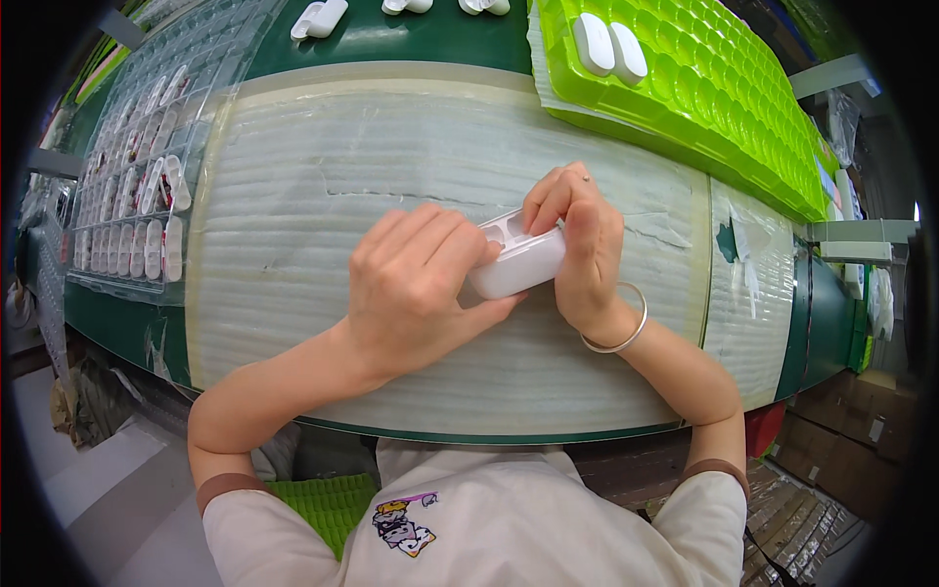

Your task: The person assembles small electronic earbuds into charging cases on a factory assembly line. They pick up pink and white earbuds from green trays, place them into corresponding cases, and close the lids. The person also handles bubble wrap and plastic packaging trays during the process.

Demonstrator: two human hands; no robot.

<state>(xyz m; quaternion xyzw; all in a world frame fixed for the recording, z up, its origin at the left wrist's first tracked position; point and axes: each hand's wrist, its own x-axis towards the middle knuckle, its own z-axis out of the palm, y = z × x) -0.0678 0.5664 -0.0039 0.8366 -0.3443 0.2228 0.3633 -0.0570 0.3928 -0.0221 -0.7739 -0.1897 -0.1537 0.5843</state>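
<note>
Between my hands, above the foam-covered middle of the table, is a white earbud charging case with its inside facing up and two hollows showing. My left hand grips its left end, thumb beneath and fingers at the upper rim. My right hand is at the right end, its bent fingers pressed at the case's inner edge and its palm against the side. Whether those right fingers pinch a small part cannot be seen.
A clear plastic tray with rows of small white parts lies at the left. At the far right stands a bright green tray with two white cases on it. Several open white cases sit along the far green tabletop.
</note>
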